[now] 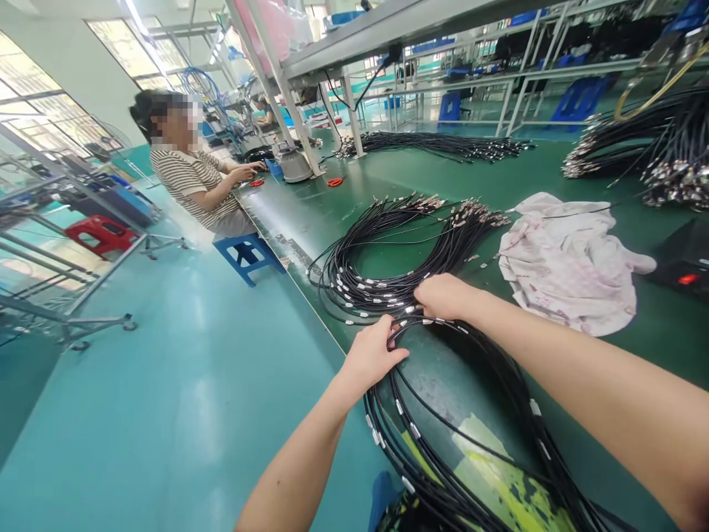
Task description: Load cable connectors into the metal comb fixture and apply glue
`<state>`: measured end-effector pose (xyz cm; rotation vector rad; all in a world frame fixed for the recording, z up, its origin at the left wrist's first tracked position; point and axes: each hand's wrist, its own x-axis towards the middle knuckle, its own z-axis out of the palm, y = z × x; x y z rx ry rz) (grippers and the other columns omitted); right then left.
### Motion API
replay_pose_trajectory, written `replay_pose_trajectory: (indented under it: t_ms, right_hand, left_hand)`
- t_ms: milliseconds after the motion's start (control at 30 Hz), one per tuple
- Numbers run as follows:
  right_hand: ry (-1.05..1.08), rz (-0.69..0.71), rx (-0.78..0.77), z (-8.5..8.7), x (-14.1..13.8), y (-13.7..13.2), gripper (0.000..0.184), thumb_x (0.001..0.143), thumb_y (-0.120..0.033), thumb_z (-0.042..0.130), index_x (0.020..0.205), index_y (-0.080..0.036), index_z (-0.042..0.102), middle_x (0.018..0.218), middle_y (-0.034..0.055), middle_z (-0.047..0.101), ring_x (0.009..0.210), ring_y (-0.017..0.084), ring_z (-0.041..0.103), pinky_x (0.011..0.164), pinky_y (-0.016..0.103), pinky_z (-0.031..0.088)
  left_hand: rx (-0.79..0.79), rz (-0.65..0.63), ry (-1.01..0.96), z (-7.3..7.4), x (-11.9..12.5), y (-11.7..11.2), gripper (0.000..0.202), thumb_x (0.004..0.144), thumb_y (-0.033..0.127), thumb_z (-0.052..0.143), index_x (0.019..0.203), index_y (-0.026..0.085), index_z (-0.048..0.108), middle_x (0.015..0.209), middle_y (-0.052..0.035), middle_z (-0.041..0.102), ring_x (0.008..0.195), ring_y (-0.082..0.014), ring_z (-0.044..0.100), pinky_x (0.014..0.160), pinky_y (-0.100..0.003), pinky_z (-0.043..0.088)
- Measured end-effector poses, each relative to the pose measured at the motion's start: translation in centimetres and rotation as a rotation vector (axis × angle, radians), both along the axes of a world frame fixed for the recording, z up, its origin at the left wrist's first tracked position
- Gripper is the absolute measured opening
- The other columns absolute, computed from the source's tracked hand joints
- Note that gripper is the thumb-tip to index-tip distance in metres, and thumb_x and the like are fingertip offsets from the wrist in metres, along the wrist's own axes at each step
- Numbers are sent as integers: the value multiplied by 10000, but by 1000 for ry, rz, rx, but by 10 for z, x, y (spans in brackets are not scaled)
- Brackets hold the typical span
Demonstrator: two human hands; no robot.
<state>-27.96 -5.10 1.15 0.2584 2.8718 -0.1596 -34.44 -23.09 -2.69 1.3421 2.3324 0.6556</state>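
My left hand point(372, 356) has its fingers curled round part of a looped bundle of black cables point(437, 473), with the thumb sticking out. This bundle, marked with white tags, arcs over the table edge toward my body. My right hand point(446, 295) is closed on black cables where the near bundle meets a second one; its fingertips are partly hidden. Just beyond the hands, the second bundle of black cables point(382, 284) lies curved on the green table point(399, 258), with white tags along its bend and metal connectors at its far ends.
A crumpled white cloth point(570, 258) lies to the right, beside a black box with a red switch point(688, 279). More cable bundles point(443, 145) lie farther back and at right. A co-worker point(191, 170) sits at the table's left edge on a blue stool point(249, 255). A shelf point(377, 48) spans overhead.
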Motion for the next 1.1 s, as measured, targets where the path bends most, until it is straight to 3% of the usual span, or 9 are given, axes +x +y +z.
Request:
replay_pose_trajectory:
  t_ms: [167, 300, 367, 567, 667, 800, 933, 1000, 1100]
  right_hand:
    - [184, -151, -69, 18, 21, 11, 478, 774, -194, 478, 1248, -129, 487, 867, 102, 684, 766, 229, 633, 639, 279, 406]
    - [206, -148, -246, 47, 24, 14, 194, 731, -341, 607, 841, -188, 655, 524, -23, 566, 486, 132, 542, 534, 230, 361]
    - [290, -221, -325, 60, 21, 16, 255, 761, -396, 593, 657, -164, 606, 424, -34, 464, 419, 108, 490, 527, 227, 368]
    - [624, -617, -627, 67, 33, 41, 406, 952, -245, 161, 890, -90, 532, 348, -115, 230, 302, 81, 344, 510, 251, 474]
    - [689, -706, -647, 64, 52, 46, 369, 945, -232, 209, 999, -57, 529, 365, -109, 274, 313, 83, 383, 504, 252, 483]
    - [681, -515, -453, 87, 68, 28, 299, 846, -207, 492, 1142, -188, 525, 566, -59, 512, 417, 86, 512, 569, 255, 482]
    - [596, -206, 111, 133, 65, 8, 97, 760, -239, 634, 741, -181, 559, 704, 22, 550, 781, 231, 623, 721, 340, 471]
    - [734, -255, 126, 153, 67, 9, 208, 828, -297, 566, 674, -191, 478, 683, 14, 515, 798, 213, 617, 662, 297, 467]
    - [1132, -515, -122, 169, 81, 23, 281, 944, -323, 348, 682, -224, 366, 606, -30, 434, 563, 100, 562, 435, 203, 386]
  left_hand:
    - [-75, -34, 144, 2, 6, 3, 156, 757, 122, 540, 811, 219, 430, 703, 22, 575, 709, -191, 593, 589, -250, 364]
    - [-15, -55, 229, 16, 16, 1, 138, 798, 130, 492, 908, 211, 470, 806, -14, 625, 780, -208, 617, 641, -261, 393]
    - [45, -62, 267, 25, 21, -1, 181, 832, 161, 467, 1007, 206, 470, 802, -15, 640, 755, -204, 626, 641, -263, 408]
    - [261, -151, 321, 36, 31, -9, 225, 859, 199, 411, 1074, 191, 478, 742, -2, 659, 632, -173, 636, 581, -247, 431]
    - [348, -182, 352, 35, 34, -13, 224, 870, 223, 407, 1071, 184, 497, 756, -6, 672, 625, -161, 644, 577, -235, 448]
    - [394, -225, 405, 39, 37, -16, 222, 887, 252, 403, 1068, 176, 506, 766, -6, 679, 620, -149, 652, 564, -217, 462]
    - [404, -287, 482, 47, 43, -17, 232, 911, 269, 387, 1081, 162, 503, 787, -17, 689, 636, -154, 668, 564, -210, 478]
    - [417, -281, 539, 49, 47, -18, 242, 923, 269, 372, 1093, 150, 497, 863, -47, 702, 688, -168, 685, 577, -214, 490]
    - [431, -270, 626, 46, 50, -19, 258, 937, 255, 338, 1104, 136, 495, 905, -75, 706, 716, -183, 694, 585, -222, 503]
